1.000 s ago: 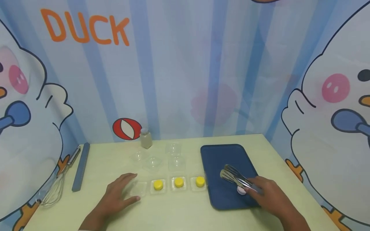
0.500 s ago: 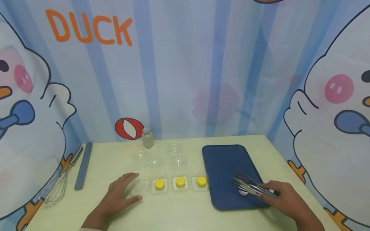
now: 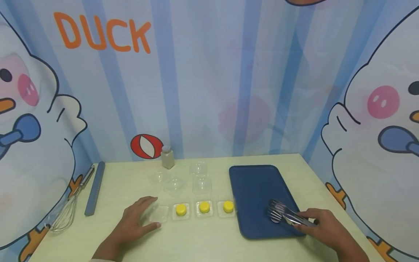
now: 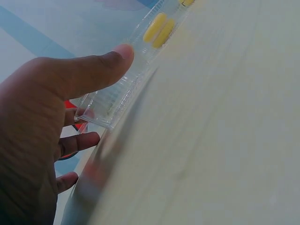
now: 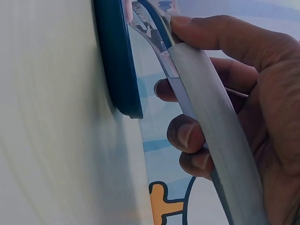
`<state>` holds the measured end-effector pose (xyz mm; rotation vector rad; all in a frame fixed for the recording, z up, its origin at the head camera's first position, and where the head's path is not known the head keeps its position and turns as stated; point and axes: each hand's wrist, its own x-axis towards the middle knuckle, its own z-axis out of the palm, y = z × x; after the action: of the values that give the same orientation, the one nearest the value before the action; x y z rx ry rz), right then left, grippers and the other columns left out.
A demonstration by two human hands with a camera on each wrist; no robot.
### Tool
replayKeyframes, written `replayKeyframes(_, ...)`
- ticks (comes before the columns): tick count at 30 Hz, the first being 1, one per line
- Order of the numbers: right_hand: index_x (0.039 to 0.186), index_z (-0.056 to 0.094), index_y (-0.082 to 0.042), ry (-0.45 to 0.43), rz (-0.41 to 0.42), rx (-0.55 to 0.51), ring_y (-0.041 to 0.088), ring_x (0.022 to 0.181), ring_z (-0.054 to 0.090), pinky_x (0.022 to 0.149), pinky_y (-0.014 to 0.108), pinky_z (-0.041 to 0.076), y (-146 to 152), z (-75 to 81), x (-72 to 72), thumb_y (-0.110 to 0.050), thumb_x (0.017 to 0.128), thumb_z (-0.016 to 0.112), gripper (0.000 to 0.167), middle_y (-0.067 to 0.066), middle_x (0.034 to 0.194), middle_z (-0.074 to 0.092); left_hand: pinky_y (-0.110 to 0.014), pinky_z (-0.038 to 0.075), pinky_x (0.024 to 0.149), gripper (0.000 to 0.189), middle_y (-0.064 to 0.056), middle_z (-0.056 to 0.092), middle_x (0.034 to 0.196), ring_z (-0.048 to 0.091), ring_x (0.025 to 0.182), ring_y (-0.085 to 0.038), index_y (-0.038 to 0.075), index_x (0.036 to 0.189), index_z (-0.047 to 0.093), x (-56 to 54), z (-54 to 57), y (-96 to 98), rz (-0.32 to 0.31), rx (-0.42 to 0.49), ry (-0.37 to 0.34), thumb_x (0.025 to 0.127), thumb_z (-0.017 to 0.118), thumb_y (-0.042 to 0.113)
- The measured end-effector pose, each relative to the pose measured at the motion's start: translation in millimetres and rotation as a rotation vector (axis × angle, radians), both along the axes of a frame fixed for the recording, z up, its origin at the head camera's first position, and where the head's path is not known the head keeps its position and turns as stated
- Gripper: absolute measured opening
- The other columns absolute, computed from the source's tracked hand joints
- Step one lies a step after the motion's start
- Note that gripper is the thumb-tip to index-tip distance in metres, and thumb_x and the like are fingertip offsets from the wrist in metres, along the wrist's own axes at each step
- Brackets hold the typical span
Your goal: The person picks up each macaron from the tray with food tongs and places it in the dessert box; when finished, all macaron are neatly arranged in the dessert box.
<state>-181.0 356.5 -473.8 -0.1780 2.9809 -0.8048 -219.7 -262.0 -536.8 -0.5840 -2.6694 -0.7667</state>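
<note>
My right hand [image 3: 325, 227] grips metal tongs [image 3: 291, 215] by the handle, thumb on one arm and fingers on the other. Their slotted heads are low over the blue tray [image 3: 252, 182]. A small pink piece [image 5: 128, 10] shows at the tray's edge in the right wrist view; the heads mostly cover it in the head view. My left hand [image 3: 132, 222] has its thumb and fingers spread around an unfilled clear plastic box base [image 3: 158, 214]. To its right, three more bases in a row each hold a yellow macaron [image 3: 181, 210], [image 3: 204, 207], [image 3: 228, 207].
Several clear domed lids [image 3: 175, 184] stand behind the row. A small capped bottle [image 3: 167, 158] is at the back edge. On the far left lie a whisk [image 3: 67, 211] and a long grey-blue bar [image 3: 95, 189]. A printed curtain [image 3: 203, 80] rises behind the table.
The right hand has moved right and slightly down with the tongs, whose heads now cover the pink piece that showed beneath them before. The left hand keeps its place beside the unfilled base.
</note>
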Motion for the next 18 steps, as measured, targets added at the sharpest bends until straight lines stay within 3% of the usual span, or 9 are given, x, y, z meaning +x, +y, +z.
replayKeyframes(12,0.121,0.082,-0.002,-0.009,0.009,0.008,0.006,0.084,0.059,0.072,0.028,0.056,0.8,-3.3,-1.1,-0.033,0.091,0.089,0.044,-0.001,0.104,0.079,-0.076,0.050,0.102,0.078,-0.012,0.068,0.146,0.065,0.137,-0.041,0.011,0.149,0.063,-0.6,-1.0,-1.3,0.004,-0.012,-0.002,0.085,0.092,0.045)
replayKeyframes(18,0.122,0.082,-0.004,0.045,0.046,-0.018,0.000,0.080,0.056,0.069,0.025,0.053,0.9,-5.0,1.3,-0.032,0.092,0.088,0.041,-0.001,0.104,0.079,-0.075,0.050,0.102,0.078,-0.010,0.068,0.147,0.064,0.137,-0.040,0.012,0.150,0.063,-1.4,-2.0,-1.9,0.007,-0.017,-0.006,0.086,0.091,0.046)
